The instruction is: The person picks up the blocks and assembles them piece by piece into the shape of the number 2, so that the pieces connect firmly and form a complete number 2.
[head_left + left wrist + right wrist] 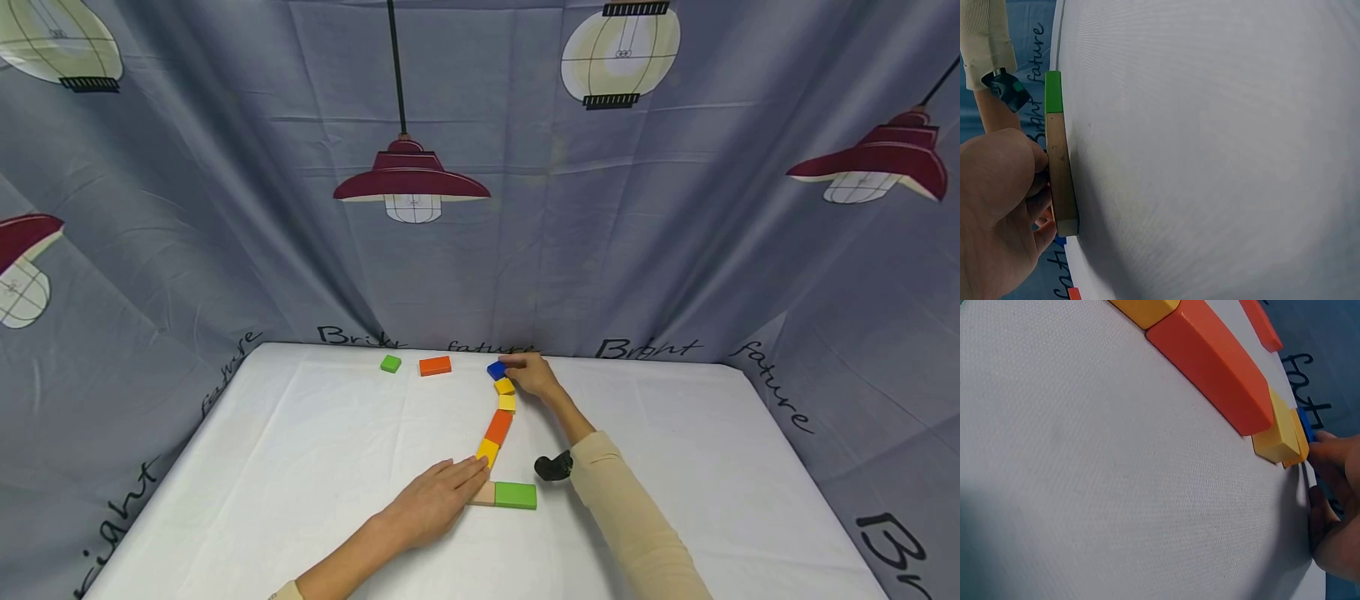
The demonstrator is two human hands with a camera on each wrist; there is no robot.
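Observation:
A line of blocks bends across the white table. At its far end my right hand (531, 375) pinches a blue block (496, 371) with its fingertips; part of the block is hidden in the right wrist view. Towards me follow two small yellow blocks (506, 395), a long orange block (498, 427) and another yellow block (487, 451). My left hand (435, 504) lies with its fingers extended over the near end of the line, fingertips at that yellow block. Under it a natural wood block (1060, 169) is partly covered, end to end with a green block (516, 496).
Near the table's back edge lie a small green block (391, 364) and an orange block (435, 367). A black device (553, 467) sits at my right wrist. Grey curtain (465, 283) printed with lamps hangs behind and beside the white table (315, 433).

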